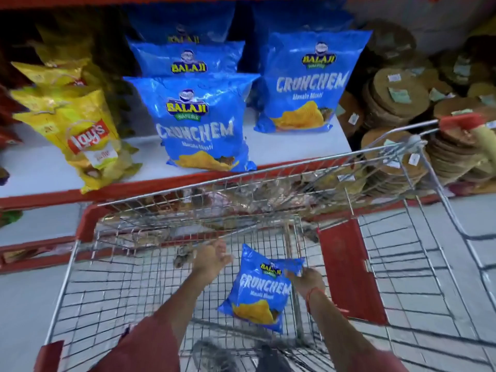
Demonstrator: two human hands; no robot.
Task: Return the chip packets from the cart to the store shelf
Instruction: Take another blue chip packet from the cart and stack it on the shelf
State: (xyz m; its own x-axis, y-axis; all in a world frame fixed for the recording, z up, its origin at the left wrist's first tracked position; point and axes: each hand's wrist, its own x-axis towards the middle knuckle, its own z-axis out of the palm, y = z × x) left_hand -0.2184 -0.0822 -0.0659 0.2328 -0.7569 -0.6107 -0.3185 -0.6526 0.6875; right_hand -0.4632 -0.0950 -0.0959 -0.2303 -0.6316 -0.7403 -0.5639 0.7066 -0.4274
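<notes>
A blue Crunchem chip packet [259, 289] sits inside the wire cart [112, 267], near its middle. My right hand [304, 279] grips the packet's upper right corner. My left hand [212, 257] hovers in the cart just left of the packet, fingers apart, holding nothing. On the white store shelf [295, 149] above the cart stand more blue Crunchem packets: one at the front [200, 124], one to the right [308, 84], and others stacked behind [188, 59].
Yellow Lay's packets [80, 138] lean at the shelf's left. Stacks of round brown discs in clear wrap [397, 92] fill the right side. The cart's red child-seat flap [349, 269] is right of my hand. A lower shelf holds more goods behind the cart's front wall.
</notes>
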